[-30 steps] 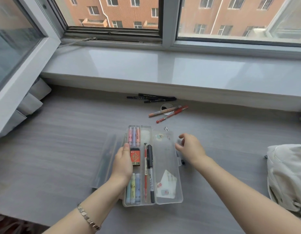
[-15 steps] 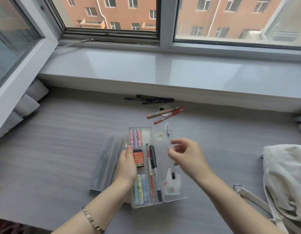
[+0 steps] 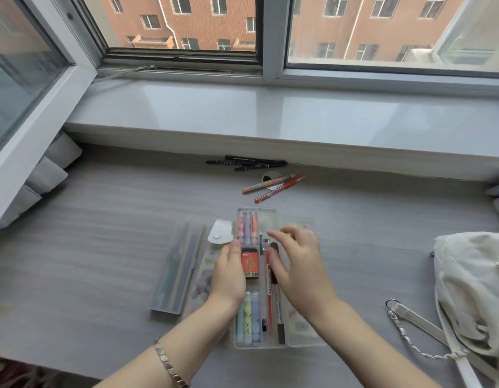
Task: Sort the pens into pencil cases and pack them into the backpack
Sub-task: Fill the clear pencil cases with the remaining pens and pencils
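A clear plastic pencil case (image 3: 301, 329) lies open in front of me. It holds pastel highlighters (image 3: 246, 226), a red lead box (image 3: 250, 263), a red pen (image 3: 269, 306) and a black pen (image 3: 280, 329). My left hand (image 3: 228, 275) grips the case's left edge, thumb beside the red box. My right hand (image 3: 298, 264) hovers palm down over the pen compartment, fingers spread, thumb by the black pen's cap. Black pens (image 3: 248, 163), an orange pen (image 3: 266, 184) and another red pen (image 3: 281, 189) lie loose near the sill. The pale backpack (image 3: 472, 289) sits at the right.
A second translucent case (image 3: 175, 270) lies shut to the left. A soft clear pouch with a white snap flap (image 3: 220, 233) lies partly under my left hand. The backpack's strap and chain (image 3: 410, 326) trail across the desk. A window sill (image 3: 270, 116) runs behind.
My right hand has moved left from beside the lid to over the pens in the case. My left hand has stayed on the case's left edge.
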The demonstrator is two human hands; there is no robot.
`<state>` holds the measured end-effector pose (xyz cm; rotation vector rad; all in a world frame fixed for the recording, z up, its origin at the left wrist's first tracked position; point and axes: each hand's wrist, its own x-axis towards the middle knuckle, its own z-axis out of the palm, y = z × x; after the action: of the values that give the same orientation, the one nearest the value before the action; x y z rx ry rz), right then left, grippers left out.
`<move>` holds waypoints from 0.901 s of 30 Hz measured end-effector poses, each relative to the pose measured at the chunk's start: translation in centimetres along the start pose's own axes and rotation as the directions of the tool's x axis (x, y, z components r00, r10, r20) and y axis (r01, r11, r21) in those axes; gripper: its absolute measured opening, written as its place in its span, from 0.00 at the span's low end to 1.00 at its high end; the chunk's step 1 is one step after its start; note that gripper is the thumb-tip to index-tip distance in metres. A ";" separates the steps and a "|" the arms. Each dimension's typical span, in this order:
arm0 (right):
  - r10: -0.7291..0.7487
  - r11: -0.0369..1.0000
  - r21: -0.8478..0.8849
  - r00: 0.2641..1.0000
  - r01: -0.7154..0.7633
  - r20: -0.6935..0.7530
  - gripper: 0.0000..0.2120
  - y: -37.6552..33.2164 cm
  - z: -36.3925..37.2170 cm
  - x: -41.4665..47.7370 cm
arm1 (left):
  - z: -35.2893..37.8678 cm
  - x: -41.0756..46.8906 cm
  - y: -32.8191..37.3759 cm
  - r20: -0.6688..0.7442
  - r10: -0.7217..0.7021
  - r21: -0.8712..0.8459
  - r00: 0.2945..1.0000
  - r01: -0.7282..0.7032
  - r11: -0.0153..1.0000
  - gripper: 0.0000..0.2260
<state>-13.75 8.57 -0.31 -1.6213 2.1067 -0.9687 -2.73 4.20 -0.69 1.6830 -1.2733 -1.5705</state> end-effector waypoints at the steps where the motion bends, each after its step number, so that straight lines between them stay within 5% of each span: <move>1: 0.017 0.999 -0.037 0.999 -0.016 0.029 0.16 0.1 -0.1 0.6 | 0.0 -0.2 0.2 0.017 0.015 -0.004 1.000 -0.015 1.000 0.20; 3: 0.055 0.994 -0.096 0.990 -0.043 0.127 0.24 0.2 -0.3 1.3 | 0.1 -0.5 0.4 0.047 0.033 -0.015 0.998 -0.032 0.999 0.19; 13: 0.023 1.000 0.006 0.976 -0.025 0.217 0.16 0.7 -0.8 0.4 | 0.1 -0.7 1.1 0.041 0.001 -0.029 0.999 0.000 1.000 0.19; 17: -0.001 0.999 -0.036 0.968 0.010 0.252 0.32 0.9 -1.0 0.3 | 0.1 -0.5 1.3 0.037 0.006 -0.029 0.999 -0.005 1.000 0.20; 20: 0.019 0.998 0.049 0.965 -0.032 0.260 0.31 1.6 -1.5 0.3 | 0.2 -0.3 1.2 0.046 0.007 -0.009 0.999 -0.007 1.000 0.21; 24: 0.339 0.925 0.194 0.940 -0.326 -0.037 0.26 4.5 -2.7 0.3 | -0.3 0.3 0.8 0.051 -0.079 -0.042 0.996 0.081 0.996 0.24; 25: 0.498 0.847 0.248 0.866 -0.471 -0.055 0.23 5.5 -3.1 0.3 | -0.5 0.4 0.7 0.048 -0.106 -0.063 0.993 0.109 0.992 0.24; 27: 0.718 0.559 0.462 0.681 -0.688 0.144 0.18 6.9 -4.1 0.2 | -0.7 0.6 0.6 0.047 -0.156 -0.106 0.987 0.160 0.981 0.24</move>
<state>-21.33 10.55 -1.96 -0.4005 2.0215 -1.1087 -2.31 3.27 -0.31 1.7280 -1.0729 -1.7393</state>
